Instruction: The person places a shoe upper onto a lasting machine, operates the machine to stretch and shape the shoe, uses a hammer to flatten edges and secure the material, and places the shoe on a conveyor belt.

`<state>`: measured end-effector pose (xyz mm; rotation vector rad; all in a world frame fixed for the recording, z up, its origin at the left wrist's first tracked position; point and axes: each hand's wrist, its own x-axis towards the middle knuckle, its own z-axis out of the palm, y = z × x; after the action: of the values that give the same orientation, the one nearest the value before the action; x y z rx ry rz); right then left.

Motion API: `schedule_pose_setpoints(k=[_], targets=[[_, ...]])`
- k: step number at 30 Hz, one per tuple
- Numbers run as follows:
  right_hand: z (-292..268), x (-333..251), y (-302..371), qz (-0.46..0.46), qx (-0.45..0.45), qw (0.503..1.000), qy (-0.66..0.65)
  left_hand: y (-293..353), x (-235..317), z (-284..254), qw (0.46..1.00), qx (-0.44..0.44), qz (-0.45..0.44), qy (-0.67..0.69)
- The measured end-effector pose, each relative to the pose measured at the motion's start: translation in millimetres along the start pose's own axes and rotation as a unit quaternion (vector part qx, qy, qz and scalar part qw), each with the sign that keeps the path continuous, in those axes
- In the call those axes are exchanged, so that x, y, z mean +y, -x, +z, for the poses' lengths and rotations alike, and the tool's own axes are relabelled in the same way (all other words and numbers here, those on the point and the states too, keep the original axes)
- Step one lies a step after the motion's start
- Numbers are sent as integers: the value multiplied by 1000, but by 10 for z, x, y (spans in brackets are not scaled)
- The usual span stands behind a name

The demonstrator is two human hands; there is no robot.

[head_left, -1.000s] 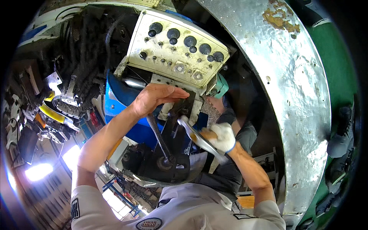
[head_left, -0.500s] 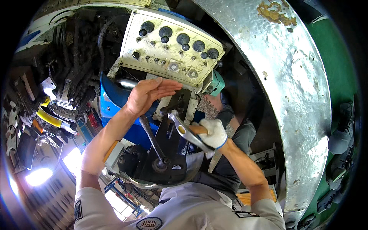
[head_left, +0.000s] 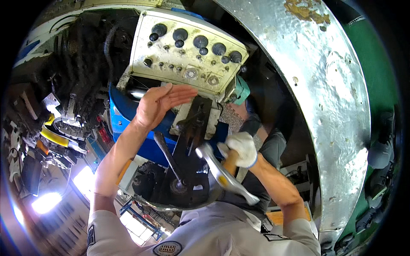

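Note:
My bare left hand [head_left: 160, 104] is held out flat with its fingers stretched to the right, in front of the control panel, and nothing is in it. My right hand [head_left: 241, 149] wears a white glove and is closed around the wooden handle of a hammer [head_left: 222, 175]. The hammer's shiny metal head hangs nearer my body than the glove, to the right of a long dark metal fixture [head_left: 192, 141]. Left of that fixture, a dark metal lever [head_left: 168, 158] slants down to a round pivot. The hammer head appears apart from the fixture.
A cream control panel [head_left: 171, 55] with black knobs stands beyond my hands. A large curved silvery metal edge [head_left: 324, 94] bounds the right side. Dark hoses and machine parts [head_left: 72, 55] crowd the left. A blue casing [head_left: 119, 113] sits behind my left wrist.
The hammer has moved away from the fixture's far end, toward my body and to the right, its head tilting lower. My left hand stays flat in nearly the same place.

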<state>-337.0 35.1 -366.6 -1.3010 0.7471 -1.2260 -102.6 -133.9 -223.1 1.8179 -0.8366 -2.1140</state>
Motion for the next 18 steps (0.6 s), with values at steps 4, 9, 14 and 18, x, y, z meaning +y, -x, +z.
schedule_pose_setpoints(k=[4,9,14,18], targets=[[52,42,-12,193,-22,978,73,60,-30,53,1000,-25,-3,16],[122,21,33,87,-24,996,19,34,-13,-22,999,14,10,37],[33,-19,76,67,-12,998,6,106,-20,12,999,12,12,29],[147,88,-23,134,-16,991,1,116,-12,18,1000,7,16,26]])
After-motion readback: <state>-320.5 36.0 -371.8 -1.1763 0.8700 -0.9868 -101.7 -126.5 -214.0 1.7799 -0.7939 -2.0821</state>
